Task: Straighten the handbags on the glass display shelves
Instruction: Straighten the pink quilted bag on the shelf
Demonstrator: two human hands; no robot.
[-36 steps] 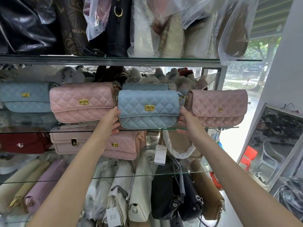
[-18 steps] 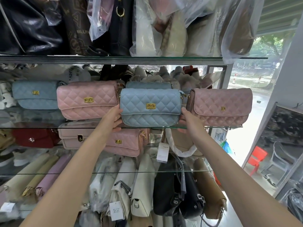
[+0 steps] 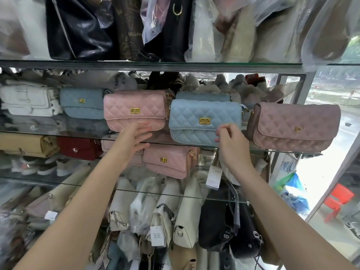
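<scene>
The glass shelf [image 3: 288,151] bears a blue quilted handbag [image 3: 204,117], a pink quilted handbag [image 3: 134,108] at its 9 o'clock, a mauve quilted handbag [image 3: 296,129] at 3 o'clock.

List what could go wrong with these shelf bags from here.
1. The blue bag stands at the front edge of the glass shelf, with the right hand right in front; a stray nudge may tip it off.
2. The mauve bag sits close beside it near the shelf's end, so a sideways push might shift it too.
3. The left hand by the pink bag could knock that askew.
</scene>
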